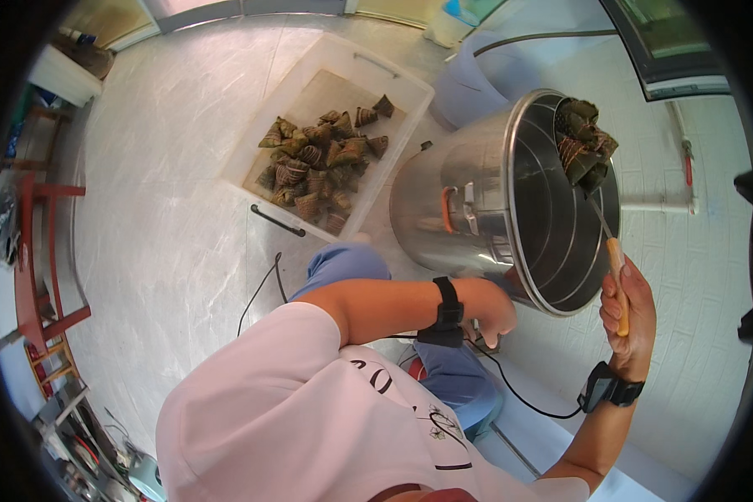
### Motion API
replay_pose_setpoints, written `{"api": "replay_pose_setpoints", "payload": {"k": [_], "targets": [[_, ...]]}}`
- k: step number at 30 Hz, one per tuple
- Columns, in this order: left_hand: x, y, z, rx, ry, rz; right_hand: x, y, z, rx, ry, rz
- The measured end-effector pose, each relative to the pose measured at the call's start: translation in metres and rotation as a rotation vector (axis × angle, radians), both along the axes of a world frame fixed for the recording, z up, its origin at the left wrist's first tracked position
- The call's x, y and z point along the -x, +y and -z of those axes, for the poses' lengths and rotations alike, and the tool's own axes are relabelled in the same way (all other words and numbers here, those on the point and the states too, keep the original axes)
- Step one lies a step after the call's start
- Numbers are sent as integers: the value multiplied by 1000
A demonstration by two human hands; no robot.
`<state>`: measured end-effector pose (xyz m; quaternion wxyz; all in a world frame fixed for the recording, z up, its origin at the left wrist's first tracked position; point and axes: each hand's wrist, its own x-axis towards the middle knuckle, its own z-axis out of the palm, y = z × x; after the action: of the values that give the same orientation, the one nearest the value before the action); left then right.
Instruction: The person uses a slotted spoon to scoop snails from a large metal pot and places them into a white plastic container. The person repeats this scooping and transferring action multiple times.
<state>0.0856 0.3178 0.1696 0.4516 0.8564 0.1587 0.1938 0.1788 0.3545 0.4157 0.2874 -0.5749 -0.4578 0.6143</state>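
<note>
My right hand (pixel 627 301) grips the yellowish handle of a long-handled metal skimmer (pixel 614 251). Several leaf-wrapped, string-tied rice dumplings (pixel 583 147) are heaped on its head, over the far right rim of a tall stainless-steel pot (pixel 458 201). The pot leans, its ringed inside facing right. My left hand (pixel 491 310) is bent at the wrist beside the near side of the pot; its fingers are partly hidden, and whether it touches the pot I cannot tell. More wrapped dumplings (pixel 317 163) lie piled in a translucent plastic bin (pixel 238 157) left of the pot.
A pale blue plastic tub (pixel 477 81) with a hose stands behind the pot. A white brick-pattern wall (pixel 678 263) with a pipe is at the right. Black cables run to my wrist straps. A red wooden stool (pixel 34 263) stands far left on the tiled floor.
</note>
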Motion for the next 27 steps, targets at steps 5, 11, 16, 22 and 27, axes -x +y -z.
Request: {"api": "replay_pose_setpoints", "payload": {"k": [5,11,16,22,27], "targets": [[-9,-6,13,-15,-62,27,45,-11,3,-37,149,-112],[-22,-25,23,-116,107,207,115,5,56,227,297,-285],[-6,-51,12,-19,194,290,180,38,154,427,224,-359],[4,-60,4,-27,284,275,225,61,269,417,42,-459],[22,-54,31,207,-19,24,250,84,337,354,-150,-498]]}}
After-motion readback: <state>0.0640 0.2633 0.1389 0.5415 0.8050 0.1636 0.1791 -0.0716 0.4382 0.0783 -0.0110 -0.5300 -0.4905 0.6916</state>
